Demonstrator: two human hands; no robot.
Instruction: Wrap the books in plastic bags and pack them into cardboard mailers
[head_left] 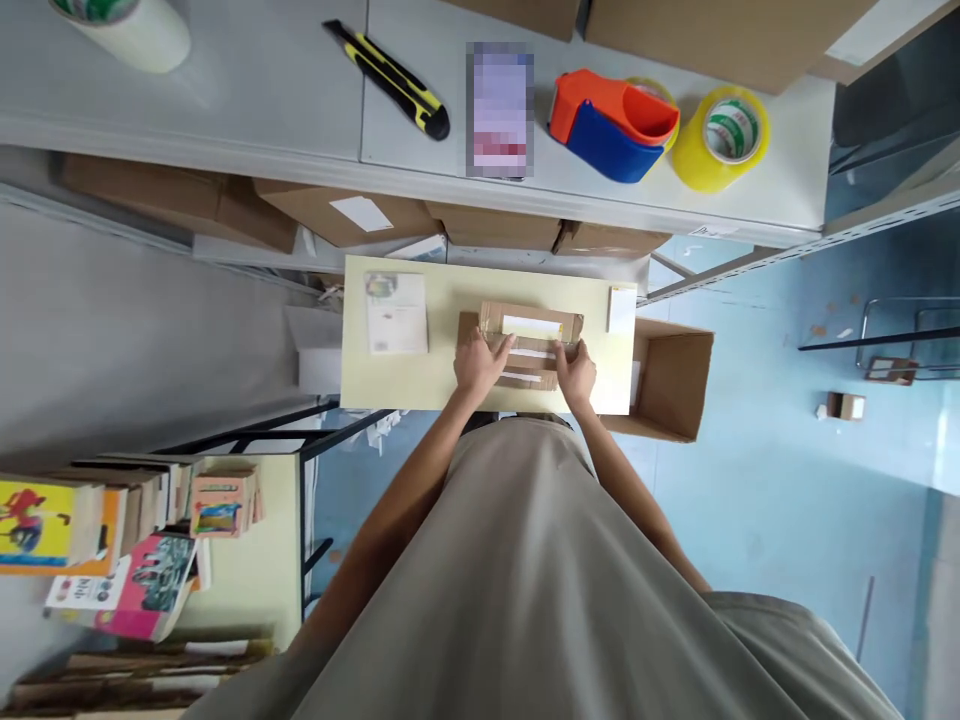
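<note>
I am looking straight down past my own chest at a small pale yellow table (pixel 375 385), and both hands are on a flat cardboard mailer (pixel 531 322) lying in the middle of it. The mailer's long axis runs side to side, across me, so each hand has taken one end of its near edge. My left hand (pixel 480 362) lies on the left end, fingers stretched flat across the cardboard toward the centre, pressing down, not curled around anything. My right hand (pixel 577 372) rests on the right end, fingers bent over the near flap; whether it pinches the flap or only pushes on it I cannot tell from this height. Neither hand is closer than the other: the mailer lies directly ahead of both, touching both, with most of its body on the far side of my knuckles.

A white strip (pixel 532 326) runs along the top face of the mailer, parallel to the long axis (it may be an adhesive liner or a label; nothing on it is legible). Left of my left hand, apart from it, lies a thin white booklet (pixel 396 313) with a small coloured print too tiny to read. Beyond my right hand stands an open cardboard box (pixel 667 385) just off the table's edge.

Well beyond both hands, on a grey shelf (pixel 262 90), lie a yellow-and-black utility knife (pixel 390 80), an orange and blue tape dispenser (pixel 611 125), and a yellow tape roll (pixel 721 135) whose core carries green print I cannot make out.
</note>
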